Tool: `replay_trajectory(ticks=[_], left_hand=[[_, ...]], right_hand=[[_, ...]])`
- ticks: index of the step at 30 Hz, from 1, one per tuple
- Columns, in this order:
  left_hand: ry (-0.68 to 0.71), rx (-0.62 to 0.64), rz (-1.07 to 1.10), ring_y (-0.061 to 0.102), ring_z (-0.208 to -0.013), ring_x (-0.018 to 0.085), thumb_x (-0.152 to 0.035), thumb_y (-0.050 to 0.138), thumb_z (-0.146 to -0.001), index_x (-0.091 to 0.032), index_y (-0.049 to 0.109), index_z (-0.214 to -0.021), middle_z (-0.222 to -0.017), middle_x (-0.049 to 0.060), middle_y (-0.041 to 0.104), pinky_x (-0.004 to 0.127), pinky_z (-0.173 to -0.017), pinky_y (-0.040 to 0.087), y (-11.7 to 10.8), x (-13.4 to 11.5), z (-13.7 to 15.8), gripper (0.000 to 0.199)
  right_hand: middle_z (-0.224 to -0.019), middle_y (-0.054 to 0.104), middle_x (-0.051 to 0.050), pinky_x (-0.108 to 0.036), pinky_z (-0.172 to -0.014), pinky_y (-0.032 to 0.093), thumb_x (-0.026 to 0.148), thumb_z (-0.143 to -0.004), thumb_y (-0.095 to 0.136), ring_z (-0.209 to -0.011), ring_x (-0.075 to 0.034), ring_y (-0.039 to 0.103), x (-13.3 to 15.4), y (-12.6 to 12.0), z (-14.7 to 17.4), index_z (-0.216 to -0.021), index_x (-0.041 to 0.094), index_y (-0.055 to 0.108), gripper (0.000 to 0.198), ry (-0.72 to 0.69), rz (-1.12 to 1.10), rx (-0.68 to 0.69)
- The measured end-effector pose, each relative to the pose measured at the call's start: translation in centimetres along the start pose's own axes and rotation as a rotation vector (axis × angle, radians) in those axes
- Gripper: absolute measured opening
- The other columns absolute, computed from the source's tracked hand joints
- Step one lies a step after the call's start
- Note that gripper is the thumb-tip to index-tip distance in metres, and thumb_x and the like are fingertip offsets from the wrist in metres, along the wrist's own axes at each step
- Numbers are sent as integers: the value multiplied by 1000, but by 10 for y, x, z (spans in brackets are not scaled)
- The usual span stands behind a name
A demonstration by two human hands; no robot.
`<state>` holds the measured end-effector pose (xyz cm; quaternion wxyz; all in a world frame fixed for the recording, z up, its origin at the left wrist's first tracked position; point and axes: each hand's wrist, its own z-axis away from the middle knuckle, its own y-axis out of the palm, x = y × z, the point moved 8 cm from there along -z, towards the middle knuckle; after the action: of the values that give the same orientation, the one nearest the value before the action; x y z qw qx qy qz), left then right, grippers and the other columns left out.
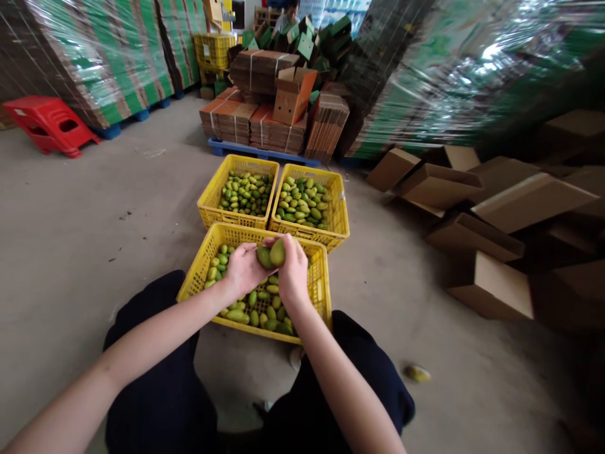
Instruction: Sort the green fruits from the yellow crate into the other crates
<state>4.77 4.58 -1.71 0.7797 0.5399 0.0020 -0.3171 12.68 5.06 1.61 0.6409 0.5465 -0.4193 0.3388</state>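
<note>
From afar I saw the left hand [246, 271] cupped and the right hand [293, 271] curled round two green fruits [278, 253] over the nearest crate [322, 290], a handling step next needing, I judged, steady support.

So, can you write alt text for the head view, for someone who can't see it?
The person's left hand and right hand hold green fruits above a yellow crate partly filled with more fruit. Two more yellow crates stand beyond, with bundled cardboard behind them and open boxes on the right.
</note>
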Motion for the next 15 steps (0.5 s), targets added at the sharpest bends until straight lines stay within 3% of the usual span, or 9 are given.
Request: replay_trajectory(ticks=[4, 8, 11, 15], left_hand=[[63, -22, -14, 67, -95, 22, -6, 46, -75, -11, 62, -91, -85, 9, 69, 40, -94, 53, 2, -3, -1, 24], [238, -22, -103, 67, -95, 16, -6, 57, -80, -14, 62, -96, -98, 6, 69, 35, -95, 53, 6, -20, 2, 18], [413, 39, -292, 64, -100, 12, -3, 71, -72, -19, 64, -99, -112, 2, 67, 26, -95, 50, 18, -39, 13, 32], [649, 142, -677, 57, -115, 18, -2, 82, -57, -20, 69, -91, -112, 5, 65, 23, -99, 44, 40, -59, 30, 41]], right_hand=[[-75, 66, 0, -34, -74, 54, 48, -74, 68, -73, -17, 63, 5, -23, -16, -76, 22, 60, 27, 204, -324, -88], [-84, 65, -2, -38, -71, 56, 40, -72, 64, -81, -20, 64, 18, -30, -22, -78, 23, 58, 19, 222, -341, 5], [-100, 64, -2, -39, -77, 55, 30, -71, 65, -87, -19, 63, 31, -27, -18, -92, 26, 58, 22, 48, -101, 70], [-115, 58, -6, -46, -96, 47, 23, -78, 63, -106, -23, 57, 60, -13, 0, -113, 28, 53, 37, -468, 477, 82]])
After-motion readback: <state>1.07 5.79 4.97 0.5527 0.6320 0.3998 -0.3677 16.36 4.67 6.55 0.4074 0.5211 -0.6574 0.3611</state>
